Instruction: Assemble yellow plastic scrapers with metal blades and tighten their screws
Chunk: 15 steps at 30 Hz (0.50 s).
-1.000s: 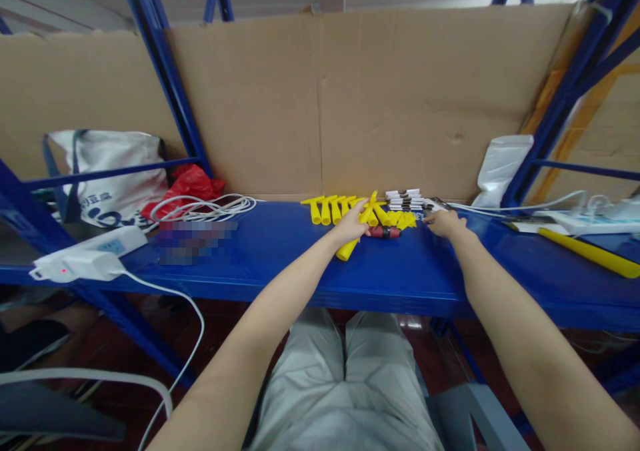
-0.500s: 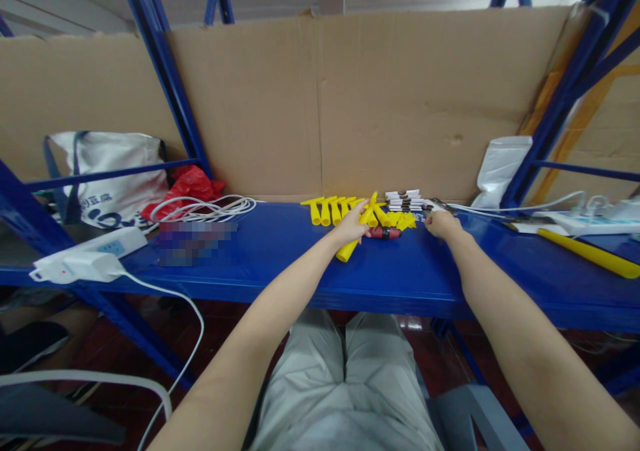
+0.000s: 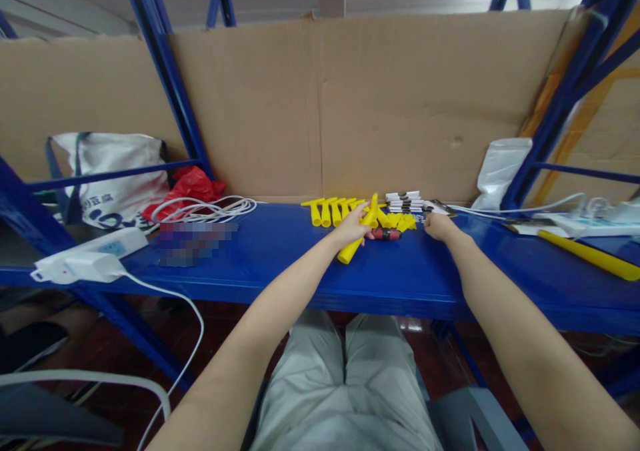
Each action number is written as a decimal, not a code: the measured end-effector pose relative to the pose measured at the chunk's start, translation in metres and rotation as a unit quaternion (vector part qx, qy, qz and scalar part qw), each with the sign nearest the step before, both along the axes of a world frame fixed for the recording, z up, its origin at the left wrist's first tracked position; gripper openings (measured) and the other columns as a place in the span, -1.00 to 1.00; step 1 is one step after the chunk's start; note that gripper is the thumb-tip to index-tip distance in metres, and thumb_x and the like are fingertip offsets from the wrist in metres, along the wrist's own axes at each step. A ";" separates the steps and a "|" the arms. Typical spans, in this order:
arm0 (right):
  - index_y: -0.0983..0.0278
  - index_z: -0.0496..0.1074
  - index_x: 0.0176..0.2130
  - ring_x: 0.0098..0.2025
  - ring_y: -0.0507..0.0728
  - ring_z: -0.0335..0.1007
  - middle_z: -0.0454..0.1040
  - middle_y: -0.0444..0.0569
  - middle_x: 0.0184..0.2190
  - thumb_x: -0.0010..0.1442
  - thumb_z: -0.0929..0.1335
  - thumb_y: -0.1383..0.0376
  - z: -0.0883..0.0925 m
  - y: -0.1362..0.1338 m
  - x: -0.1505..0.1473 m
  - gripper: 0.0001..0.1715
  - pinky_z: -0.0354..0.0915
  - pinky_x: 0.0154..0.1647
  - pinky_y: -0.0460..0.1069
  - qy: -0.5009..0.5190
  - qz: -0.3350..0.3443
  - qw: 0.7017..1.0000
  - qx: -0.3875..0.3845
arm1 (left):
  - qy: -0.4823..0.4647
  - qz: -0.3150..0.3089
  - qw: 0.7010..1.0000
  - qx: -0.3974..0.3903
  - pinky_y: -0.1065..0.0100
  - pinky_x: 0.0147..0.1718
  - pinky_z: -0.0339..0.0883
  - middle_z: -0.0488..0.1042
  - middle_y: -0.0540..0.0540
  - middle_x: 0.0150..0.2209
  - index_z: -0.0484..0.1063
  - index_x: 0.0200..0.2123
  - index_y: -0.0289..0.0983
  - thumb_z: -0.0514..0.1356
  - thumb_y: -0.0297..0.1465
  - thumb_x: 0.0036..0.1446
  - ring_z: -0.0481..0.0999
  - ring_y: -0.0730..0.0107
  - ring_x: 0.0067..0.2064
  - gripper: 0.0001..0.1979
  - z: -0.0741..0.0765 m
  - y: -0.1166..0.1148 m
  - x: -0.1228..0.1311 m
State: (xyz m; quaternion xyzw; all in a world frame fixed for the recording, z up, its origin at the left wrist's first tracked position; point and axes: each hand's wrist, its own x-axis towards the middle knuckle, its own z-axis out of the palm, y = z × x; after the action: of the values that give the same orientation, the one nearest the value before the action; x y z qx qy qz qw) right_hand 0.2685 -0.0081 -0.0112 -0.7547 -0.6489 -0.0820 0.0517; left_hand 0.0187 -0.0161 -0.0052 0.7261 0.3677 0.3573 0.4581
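Note:
My left hand [image 3: 354, 228] is closed around a yellow T-shaped plastic piece [image 3: 349, 252], its wide tube end slanting toward me and its narrow crossbar pointing up and away. Behind that hand stands a row of similar yellow T-shaped pieces [image 3: 326, 213]. Close to its right lie a red and black screwdriver-like tool [image 3: 387, 235] and a pile of small flat yellow parts [image 3: 401, 222]. My right hand [image 3: 437, 226] is pinched low over tiny pale parts [image 3: 421, 218] on the shelf; its fingertips are hidden, so what they hold does not show.
Stacked white and black packets [image 3: 404, 201] lie behind the yellow parts, before the cardboard wall [image 3: 390, 104]. At left are coiled white cable [image 3: 235, 205], a power strip [image 3: 95, 254] and a cloth bag [image 3: 117, 167]. A long yellow object [image 3: 590, 255] lies right on the blue shelf [image 3: 280, 264].
The yellow piece in my left hand has turned very slightly. My right hand stays over the tiny parts, nearly unmoved.

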 end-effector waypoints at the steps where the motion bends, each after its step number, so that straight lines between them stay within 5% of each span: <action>1: 0.49 0.53 -0.20 -0.12 0.24 0.47 0.55 0.27 -0.26 0.07 0.21 0.49 0.000 -0.001 -0.001 -0.62 0.30 -0.11 -0.03 0.000 0.001 1.000 0.004 | -0.010 -0.004 1.000 -0.007 0.51 -0.61 0.33 0.00 -0.42 0.30 -0.14 0.33 -0.12 0.08 -0.71 -0.06 0.55 0.44 -0.38 -0.09 0.000 0.000 0.000; 10: 0.36 0.48 -0.36 -0.22 0.18 0.47 0.54 0.14 -0.34 -0.03 0.28 0.51 -0.002 0.009 0.000 -0.77 0.31 -0.18 -0.03 0.124 0.041 0.986 0.106 | -0.095 -0.034 0.991 -0.089 0.57 -0.67 0.24 0.34 -0.32 0.09 -0.12 0.31 -0.15 0.09 -0.73 -0.09 0.48 0.57 -0.52 -0.09 0.001 0.000 0.000; 15: 0.28 0.34 -0.38 -0.36 0.10 0.41 0.47 0.01 -0.41 -0.04 0.29 0.45 0.003 0.011 -0.016 -0.87 0.33 -0.25 0.00 0.298 0.138 0.922 0.204 | -0.120 -0.053 0.981 -0.142 0.54 -0.67 0.25 0.40 -0.30 0.02 -0.08 0.31 -0.17 0.13 -0.74 -0.11 0.51 0.51 -0.50 -0.09 0.003 -0.003 0.002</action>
State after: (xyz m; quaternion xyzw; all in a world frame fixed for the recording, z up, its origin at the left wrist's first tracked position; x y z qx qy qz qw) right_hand 0.2529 0.0031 -0.0078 -0.6199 -0.6706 0.0243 0.4067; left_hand 0.0211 -0.0190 -0.0021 0.6238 0.3187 0.3610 0.6157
